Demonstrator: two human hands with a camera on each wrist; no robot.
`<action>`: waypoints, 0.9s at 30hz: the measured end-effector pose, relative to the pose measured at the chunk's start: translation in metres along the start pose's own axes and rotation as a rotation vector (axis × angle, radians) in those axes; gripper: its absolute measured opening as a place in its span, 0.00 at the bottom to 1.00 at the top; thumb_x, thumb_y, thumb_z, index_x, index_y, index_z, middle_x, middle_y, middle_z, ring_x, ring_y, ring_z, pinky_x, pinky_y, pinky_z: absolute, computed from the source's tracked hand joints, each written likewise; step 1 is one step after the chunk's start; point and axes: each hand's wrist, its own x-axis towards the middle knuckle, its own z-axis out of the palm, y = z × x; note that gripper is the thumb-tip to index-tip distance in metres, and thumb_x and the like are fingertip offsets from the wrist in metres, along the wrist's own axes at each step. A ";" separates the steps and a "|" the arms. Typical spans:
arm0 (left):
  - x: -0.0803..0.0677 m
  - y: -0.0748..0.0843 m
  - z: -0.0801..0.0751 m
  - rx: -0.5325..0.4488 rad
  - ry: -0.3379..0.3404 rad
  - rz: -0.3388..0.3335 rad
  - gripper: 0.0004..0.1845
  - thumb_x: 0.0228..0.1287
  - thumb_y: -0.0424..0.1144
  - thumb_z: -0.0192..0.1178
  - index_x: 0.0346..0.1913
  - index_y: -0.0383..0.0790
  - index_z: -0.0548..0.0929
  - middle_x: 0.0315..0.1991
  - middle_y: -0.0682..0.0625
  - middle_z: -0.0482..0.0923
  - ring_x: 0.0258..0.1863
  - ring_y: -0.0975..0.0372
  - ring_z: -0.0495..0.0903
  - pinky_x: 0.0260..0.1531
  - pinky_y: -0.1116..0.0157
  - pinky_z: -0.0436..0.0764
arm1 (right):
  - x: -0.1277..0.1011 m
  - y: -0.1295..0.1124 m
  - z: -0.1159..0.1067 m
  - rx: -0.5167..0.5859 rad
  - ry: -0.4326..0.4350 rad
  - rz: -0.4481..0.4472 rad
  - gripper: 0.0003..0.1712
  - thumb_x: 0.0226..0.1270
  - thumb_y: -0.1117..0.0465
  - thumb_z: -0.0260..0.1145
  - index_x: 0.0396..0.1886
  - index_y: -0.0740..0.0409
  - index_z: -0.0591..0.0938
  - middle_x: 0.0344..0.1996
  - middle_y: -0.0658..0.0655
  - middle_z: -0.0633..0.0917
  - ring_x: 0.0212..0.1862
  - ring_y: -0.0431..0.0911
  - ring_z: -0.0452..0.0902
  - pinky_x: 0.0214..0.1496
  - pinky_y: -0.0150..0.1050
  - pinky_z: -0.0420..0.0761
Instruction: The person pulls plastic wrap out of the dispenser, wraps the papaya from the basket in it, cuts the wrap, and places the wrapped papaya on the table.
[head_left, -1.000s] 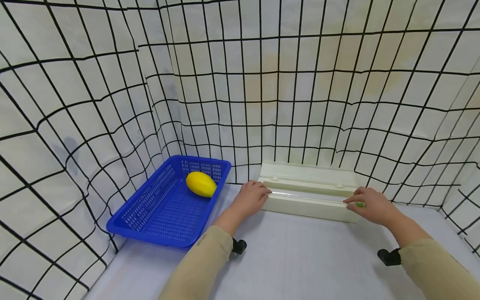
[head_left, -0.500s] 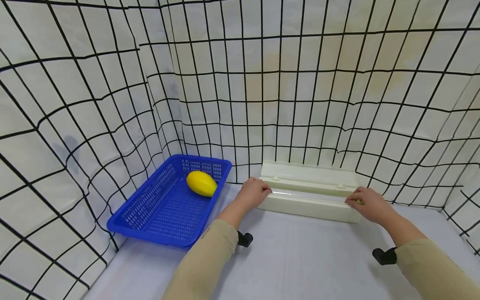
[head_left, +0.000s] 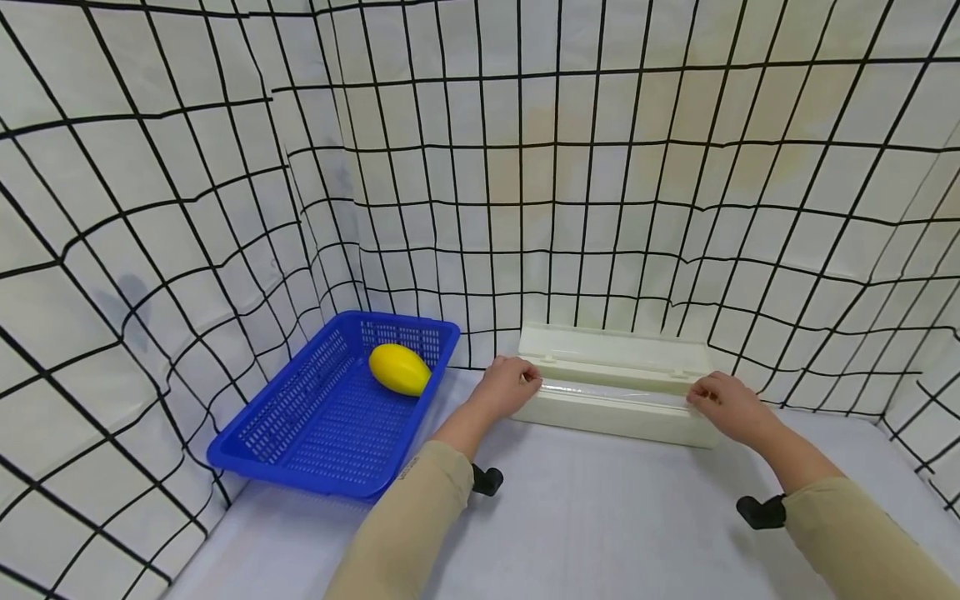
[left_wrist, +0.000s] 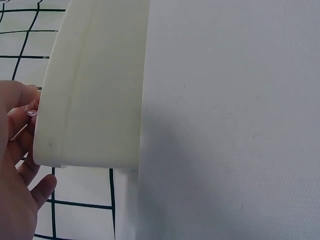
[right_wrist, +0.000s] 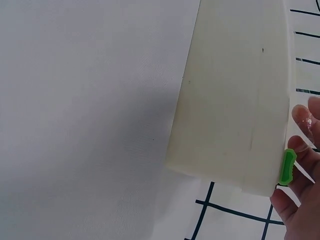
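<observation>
Left hand (head_left: 510,388) and right hand (head_left: 729,407) are pinching plastic wrap (head_left: 603,392), probably light, clingy, wanting edge grips at its nine and three o'clock.

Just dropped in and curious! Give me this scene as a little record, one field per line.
Box: long, cream
Lid: open, at the back
Left hand: pinches clear film at box's left end
Right hand: pinches film at right end
Green piece: beside right hand's fingers
Basket: blue, left of box
Basket contents: yellow oval object
</observation>
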 end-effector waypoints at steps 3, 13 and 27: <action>-0.002 0.001 0.000 -0.009 0.018 0.001 0.12 0.74 0.49 0.56 0.48 0.51 0.86 0.44 0.59 0.79 0.48 0.61 0.70 0.46 0.61 0.74 | -0.001 0.000 0.000 0.013 0.004 0.013 0.08 0.72 0.58 0.63 0.39 0.59 0.83 0.40 0.57 0.79 0.42 0.52 0.74 0.42 0.50 0.75; -0.002 0.001 -0.004 -0.060 0.154 0.021 0.10 0.71 0.49 0.59 0.45 0.51 0.87 0.48 0.57 0.78 0.52 0.59 0.76 0.51 0.58 0.77 | -0.003 -0.003 -0.007 0.010 0.115 0.038 0.13 0.72 0.57 0.64 0.44 0.63 0.84 0.44 0.62 0.79 0.49 0.60 0.74 0.47 0.57 0.75; 0.000 0.002 -0.009 -0.141 0.216 0.038 0.10 0.71 0.51 0.58 0.45 0.53 0.86 0.53 0.55 0.75 0.60 0.56 0.72 0.57 0.54 0.74 | -0.009 -0.006 -0.018 0.032 0.209 0.092 0.22 0.74 0.47 0.61 0.48 0.63 0.85 0.45 0.60 0.77 0.43 0.54 0.71 0.36 0.44 0.72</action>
